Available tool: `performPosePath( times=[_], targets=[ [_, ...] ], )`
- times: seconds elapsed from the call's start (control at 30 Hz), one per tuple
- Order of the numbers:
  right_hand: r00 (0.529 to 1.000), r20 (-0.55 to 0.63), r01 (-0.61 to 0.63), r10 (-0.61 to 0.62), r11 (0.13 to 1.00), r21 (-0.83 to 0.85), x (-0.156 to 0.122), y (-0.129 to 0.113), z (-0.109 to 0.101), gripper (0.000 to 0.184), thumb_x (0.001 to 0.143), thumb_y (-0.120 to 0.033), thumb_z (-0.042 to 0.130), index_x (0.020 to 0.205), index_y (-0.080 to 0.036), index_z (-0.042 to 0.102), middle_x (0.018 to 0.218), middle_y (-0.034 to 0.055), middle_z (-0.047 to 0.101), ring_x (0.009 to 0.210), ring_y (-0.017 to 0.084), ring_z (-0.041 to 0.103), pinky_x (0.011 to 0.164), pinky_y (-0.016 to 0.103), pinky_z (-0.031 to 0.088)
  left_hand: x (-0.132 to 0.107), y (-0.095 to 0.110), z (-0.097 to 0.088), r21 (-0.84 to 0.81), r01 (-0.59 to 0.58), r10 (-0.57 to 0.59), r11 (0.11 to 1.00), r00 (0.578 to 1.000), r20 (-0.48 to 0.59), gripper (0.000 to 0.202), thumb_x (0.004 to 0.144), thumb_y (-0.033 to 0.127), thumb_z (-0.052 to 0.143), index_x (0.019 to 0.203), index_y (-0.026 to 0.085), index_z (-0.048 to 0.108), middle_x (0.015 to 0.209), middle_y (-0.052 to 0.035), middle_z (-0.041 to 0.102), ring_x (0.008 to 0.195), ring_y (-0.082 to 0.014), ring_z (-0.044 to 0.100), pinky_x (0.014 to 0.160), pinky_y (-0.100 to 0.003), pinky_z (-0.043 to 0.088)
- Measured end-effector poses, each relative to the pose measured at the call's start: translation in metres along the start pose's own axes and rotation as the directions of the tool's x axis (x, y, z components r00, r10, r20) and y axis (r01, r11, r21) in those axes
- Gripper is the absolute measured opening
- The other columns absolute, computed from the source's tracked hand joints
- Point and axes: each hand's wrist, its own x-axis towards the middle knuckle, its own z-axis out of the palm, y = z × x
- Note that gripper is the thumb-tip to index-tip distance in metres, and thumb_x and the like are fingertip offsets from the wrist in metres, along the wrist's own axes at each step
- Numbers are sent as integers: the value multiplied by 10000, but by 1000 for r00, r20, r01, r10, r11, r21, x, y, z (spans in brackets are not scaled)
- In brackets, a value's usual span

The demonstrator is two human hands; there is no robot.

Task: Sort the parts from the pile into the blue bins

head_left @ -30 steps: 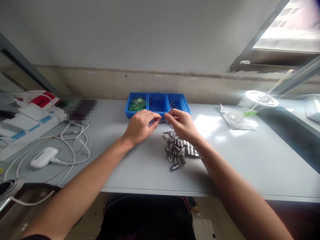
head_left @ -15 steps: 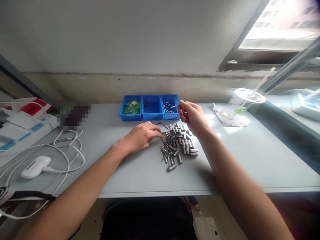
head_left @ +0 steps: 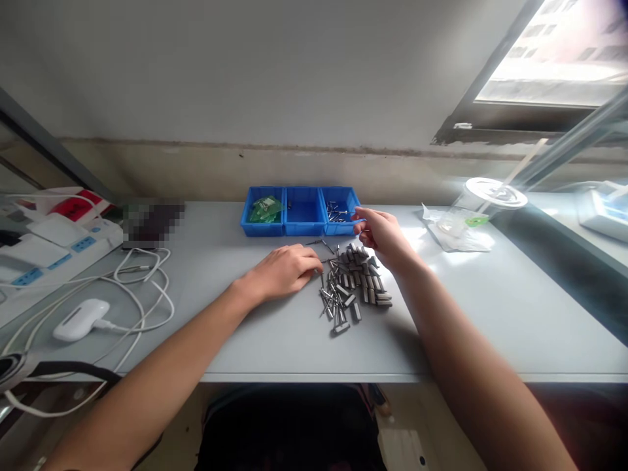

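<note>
My right hand point(head_left: 379, 235) is at the right compartment of the blue bins, pinching a thin metal pin point(head_left: 347, 212) that points left over it. Similar metal pins point(head_left: 333, 217) lie inside that compartment. My left hand point(head_left: 290, 271) rests on the table at the left edge of a heap of metal parts, its fingers bent and pressed together. What those fingertips hold, if anything, is hidden. The heap has slim pins point(head_left: 334, 302) on its left side and grey metal blocks point(head_left: 367, 280) on its right.
The left blue bin point(head_left: 262, 230) holds green plastic packets point(head_left: 265, 209); the middle bin point(head_left: 304, 230) has a small dark piece. A lidded cup point(head_left: 493, 193) stands on a wrapper at the right. White cables point(head_left: 142, 307), a white case point(head_left: 81, 320) and a power strip point(head_left: 63, 255) lie left.
My right hand has lowered slightly with the pin over the right bin. The fingers of my left hand have drawn closer together beside the heap. The view has shifted a little.
</note>
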Motion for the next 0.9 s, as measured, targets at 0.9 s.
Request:
performPosePath(
  times=[0.9],
  targets=[
    [982,124,171,-143,951,-257,-5,6,15,193,901,-346,684,907,-161,737,714,19,632,524,79,425,458,239,286,1,2,-1,103,23,-28,994,998,48,154,1010,226,574,1045,207,723,1180,-60,680,1039,-233,645,813,-352,506]
  ],
)
